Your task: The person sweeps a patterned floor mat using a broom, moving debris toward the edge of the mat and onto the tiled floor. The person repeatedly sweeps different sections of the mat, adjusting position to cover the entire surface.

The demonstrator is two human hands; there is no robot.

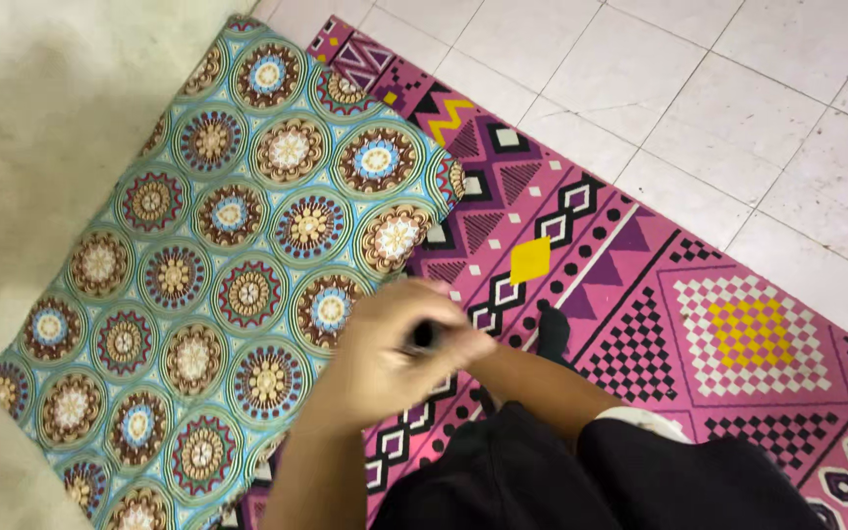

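Gripping small dark object point(425, 336), both hands point(395, 344) w/ fingers closed.

The cushion point(218, 265) is teal-turquoise, covered in round mandala medallions in brown, cream, maroon and blue, with green rings around them. The mat point(640, 294) under it is magenta-pink with black and white geometric stuff: zigzags, triangles, checkered diamonds, dots, plus yellow accents like a yellow diamond and a yellow-white checkered one. Floor tiles point(738, 98) are off-white with grey speckles. Clothing point(561, 481) at the bottom edge is plain black.
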